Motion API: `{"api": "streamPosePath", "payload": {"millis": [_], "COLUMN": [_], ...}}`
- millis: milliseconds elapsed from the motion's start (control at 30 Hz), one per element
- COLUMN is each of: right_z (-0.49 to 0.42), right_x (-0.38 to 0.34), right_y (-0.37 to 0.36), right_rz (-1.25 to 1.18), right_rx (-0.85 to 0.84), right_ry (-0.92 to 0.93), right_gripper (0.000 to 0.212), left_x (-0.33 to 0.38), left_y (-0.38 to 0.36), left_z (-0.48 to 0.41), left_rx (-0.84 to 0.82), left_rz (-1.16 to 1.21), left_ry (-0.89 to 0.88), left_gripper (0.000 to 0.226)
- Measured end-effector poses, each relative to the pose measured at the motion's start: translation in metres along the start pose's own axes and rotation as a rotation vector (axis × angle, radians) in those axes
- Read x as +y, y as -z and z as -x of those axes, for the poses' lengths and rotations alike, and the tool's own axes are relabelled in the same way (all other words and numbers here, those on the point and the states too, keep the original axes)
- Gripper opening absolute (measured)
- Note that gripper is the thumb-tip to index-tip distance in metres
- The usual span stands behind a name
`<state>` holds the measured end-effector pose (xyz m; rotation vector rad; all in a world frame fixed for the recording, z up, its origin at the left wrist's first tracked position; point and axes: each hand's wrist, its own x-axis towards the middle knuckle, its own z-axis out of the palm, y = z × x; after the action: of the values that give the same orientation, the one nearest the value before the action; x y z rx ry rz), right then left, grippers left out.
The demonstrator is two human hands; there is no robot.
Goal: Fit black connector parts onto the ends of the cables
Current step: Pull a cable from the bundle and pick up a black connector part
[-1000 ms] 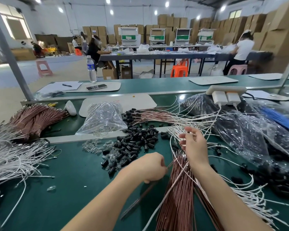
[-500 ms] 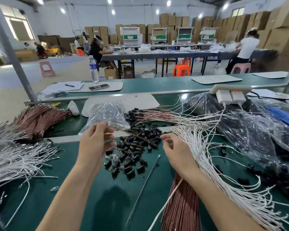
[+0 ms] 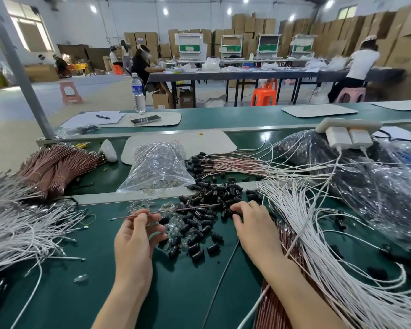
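Pinching a thin cable (image 3: 176, 210), the left hand (image 3: 133, 236) holds it flat, left to right; the right hand (image 3: 252, 224) pinches a part (image 3: 227, 212) beside its right end.

Stacked cardboard boxes (image 3: 254, 24) line the white wall (image 3: 100, 17).

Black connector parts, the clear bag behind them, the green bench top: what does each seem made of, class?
Connector parts: likely moulded plastic, dull black with faint glints. Bag: thin clear plastic film, crinkled, shiny. Bench top: probably rubbery or vinyl belting, smooth matt green.
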<state>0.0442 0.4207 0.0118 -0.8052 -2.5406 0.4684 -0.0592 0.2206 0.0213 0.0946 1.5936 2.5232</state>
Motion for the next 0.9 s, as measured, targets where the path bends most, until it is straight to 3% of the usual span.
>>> {"api": "streamPosePath", "payload": {"millis": [167,333,400,600,900], "right_z": [0.002,0.005,0.005,0.007,0.008], "right_x": [-0.006,-0.014,-0.012,-0.009,-0.008], "right_y": [0.009,0.022,0.025,0.031,0.030], "right_rz": [-0.494,-1.556,-1.752,-1.937,-1.942], "right_rx": [0.087,-0.085,-0.103,-0.108,-0.086], "right_ry": [-0.040,-0.442,-0.516,-0.523,-0.522], "right_gripper": [0.027,0.020,0.019,0.021,0.041], "left_x": [-0.005,-0.007,-0.009,-0.011,-0.015], "left_y": [-0.002,-0.009,-0.011,-0.011,-0.010], "left_z": [0.001,0.007,0.009,0.012,0.012], "left_rx": [-0.060,-0.143,-0.163,-0.193,-0.215], "left_rz": [-0.081,-0.094,-0.130,-0.197,-0.213], "left_ry": [-0.055,-0.040,-0.054,-0.088,-0.103], "left_gripper": [0.014,0.010,0.011,0.011,0.012]}}
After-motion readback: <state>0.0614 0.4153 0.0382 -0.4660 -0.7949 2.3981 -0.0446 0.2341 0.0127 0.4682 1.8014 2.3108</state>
